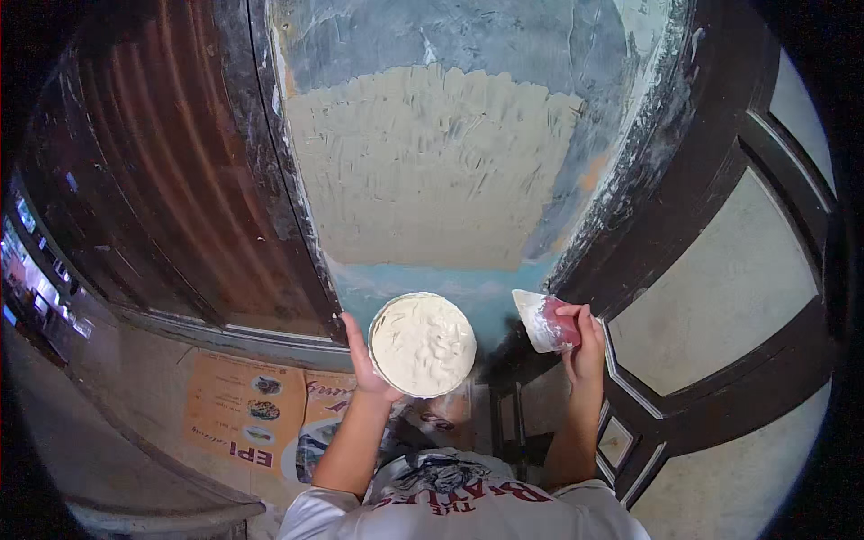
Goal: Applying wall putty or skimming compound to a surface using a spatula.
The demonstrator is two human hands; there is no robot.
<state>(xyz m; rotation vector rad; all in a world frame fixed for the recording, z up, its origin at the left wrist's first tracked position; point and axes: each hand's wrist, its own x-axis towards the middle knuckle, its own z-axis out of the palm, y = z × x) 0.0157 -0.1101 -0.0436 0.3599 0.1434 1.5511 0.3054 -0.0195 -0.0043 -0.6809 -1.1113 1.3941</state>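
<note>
My left hand (368, 368) supports a round tub of cream-coloured putty (423, 344) from its left side and below. Swirls and small peaks mark the putty's surface. To the right, my right hand (586, 341) grips a reddish putty knife (547, 320) whose blade is smeared with white filler and points left, apart from the tub. Ahead of both hands stands a wall panel (432, 283) in a dark frame. A broad beige putty coat (432, 169) covers its middle, with streaks in it. Bluish-grey surface (459, 40) shows above the coat, and pale blue shows below.
Dark wooden boards (162, 189) flank the panel on the left. On the right is a dark frame (709, 398) with pale panels (722, 283). A printed orange banner (236, 412) bearing writing lies on the floor at the lower left, near a ledge (162, 509).
</note>
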